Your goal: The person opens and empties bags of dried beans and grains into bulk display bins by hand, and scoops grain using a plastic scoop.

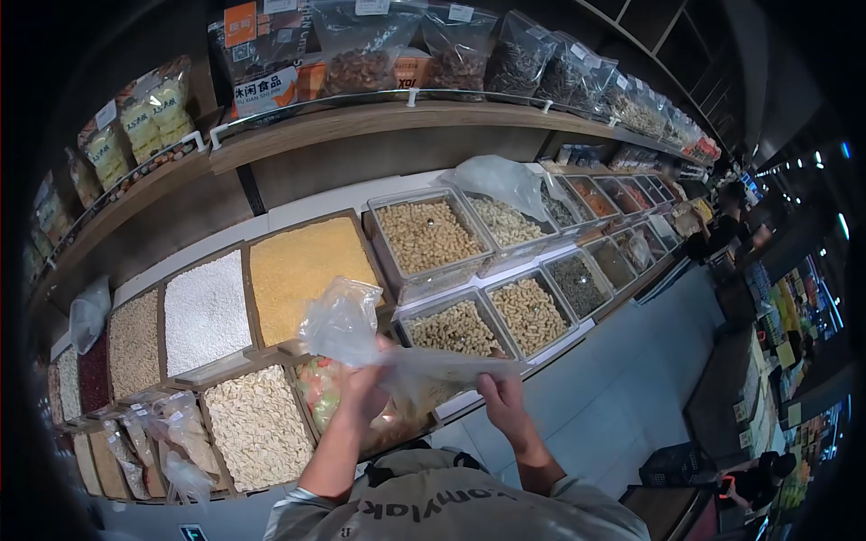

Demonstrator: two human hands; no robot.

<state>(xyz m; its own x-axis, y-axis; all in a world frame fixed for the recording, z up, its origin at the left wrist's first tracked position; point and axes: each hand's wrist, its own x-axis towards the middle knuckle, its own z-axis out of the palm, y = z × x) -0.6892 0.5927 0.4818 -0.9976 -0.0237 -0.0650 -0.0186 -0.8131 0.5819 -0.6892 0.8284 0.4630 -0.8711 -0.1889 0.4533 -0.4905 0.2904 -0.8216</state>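
Observation:
A clear plastic bag (433, 368) stretches between my two hands in front of my chest. My left hand (365, 383) is closed on its left part, where crumpled clear plastic (341, 316) stands up above the fingers. Whether this is the same bag or a second one I cannot tell. My right hand (502, 397) pinches the bag's right end. Behind the bag is a bin of peanuts in the shell (451, 329), and another peanut bin (528, 316) sits to its right. Yellow grain (311, 266) fills a bin beyond my left hand.
Bins of white grain (206, 311) and pale flakes (257, 428) are on the left. A lidded peanut bin (428, 234) and a loose plastic bag (505, 185) lie farther back. Bagged goods (361, 54) line the shelf above. Other people (758, 482) are at the right.

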